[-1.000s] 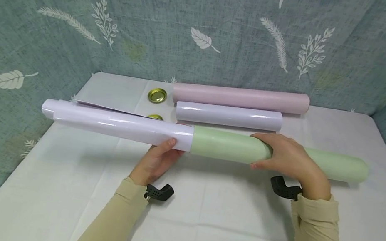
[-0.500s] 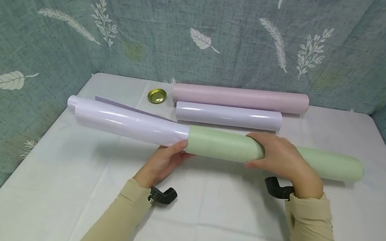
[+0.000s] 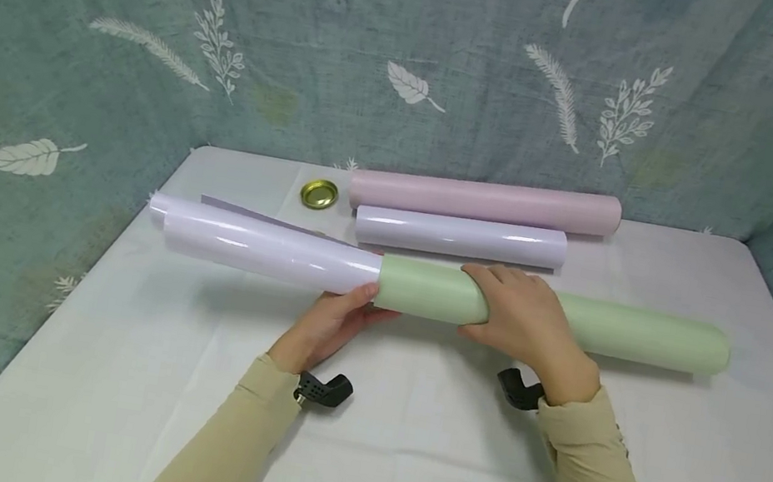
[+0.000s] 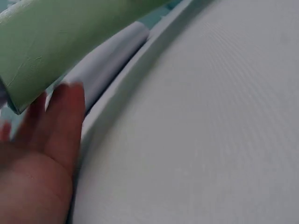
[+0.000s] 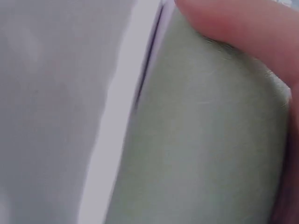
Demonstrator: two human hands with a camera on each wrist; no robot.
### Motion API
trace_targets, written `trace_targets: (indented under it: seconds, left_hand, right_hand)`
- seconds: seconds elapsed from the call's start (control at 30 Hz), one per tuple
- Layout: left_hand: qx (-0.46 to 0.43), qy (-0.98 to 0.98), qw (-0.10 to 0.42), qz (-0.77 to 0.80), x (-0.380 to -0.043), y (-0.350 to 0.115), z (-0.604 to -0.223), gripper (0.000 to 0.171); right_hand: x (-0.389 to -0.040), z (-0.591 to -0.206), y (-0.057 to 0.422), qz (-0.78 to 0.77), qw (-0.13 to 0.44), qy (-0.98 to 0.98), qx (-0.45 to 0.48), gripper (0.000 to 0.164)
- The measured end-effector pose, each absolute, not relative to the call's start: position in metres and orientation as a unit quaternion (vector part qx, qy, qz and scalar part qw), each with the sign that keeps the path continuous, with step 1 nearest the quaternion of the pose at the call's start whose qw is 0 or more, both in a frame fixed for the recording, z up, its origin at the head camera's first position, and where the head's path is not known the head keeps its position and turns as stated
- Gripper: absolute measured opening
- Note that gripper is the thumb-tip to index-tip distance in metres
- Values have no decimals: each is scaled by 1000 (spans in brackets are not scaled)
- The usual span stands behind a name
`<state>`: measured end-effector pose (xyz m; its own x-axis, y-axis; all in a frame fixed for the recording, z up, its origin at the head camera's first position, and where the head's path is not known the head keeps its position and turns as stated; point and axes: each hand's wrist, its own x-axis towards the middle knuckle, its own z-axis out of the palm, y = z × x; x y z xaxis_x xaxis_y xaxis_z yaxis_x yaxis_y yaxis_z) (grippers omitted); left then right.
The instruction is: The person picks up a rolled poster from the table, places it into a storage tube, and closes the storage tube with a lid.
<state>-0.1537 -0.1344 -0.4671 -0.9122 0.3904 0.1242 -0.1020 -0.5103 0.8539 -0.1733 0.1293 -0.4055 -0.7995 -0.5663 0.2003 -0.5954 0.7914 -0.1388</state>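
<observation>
A glossy white paper roll lies end to end with a pale green tube in the head view, its right end at the tube's mouth. The roll's outer edge stands loose along the top, and its left end reaches past the left side of the table. My left hand holds the roll at this joint, thumb in front and fingers underneath. In the left wrist view, its fingers extend below the green tube. My right hand grips the tube from above, left of its middle.
Behind the tube lie a shorter glossy white roll and a longer pink roll. A gold round lid rests to their left. A leaf-patterned cloth hangs around the back and sides of the white-covered table.
The white roll's visible length has shrunk as its left end moved right toward the green tube. My right hand has shifted left along the tube. A second gold lid is now hidden.
</observation>
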Motion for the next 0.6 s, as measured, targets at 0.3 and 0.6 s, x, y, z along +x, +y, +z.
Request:
trace_targets:
  seconds: [0.3, 0.6]
  left_hand:
    - [88, 463, 170, 865, -160, -143, -463, 45]
    - [21, 550, 297, 780, -153, -153, -457, 52]
  right_hand:
    - [-186, -420, 147, 109, 141, -940, 291, 77]
    - [-186, -419, 147, 110, 97, -944, 296, 77]
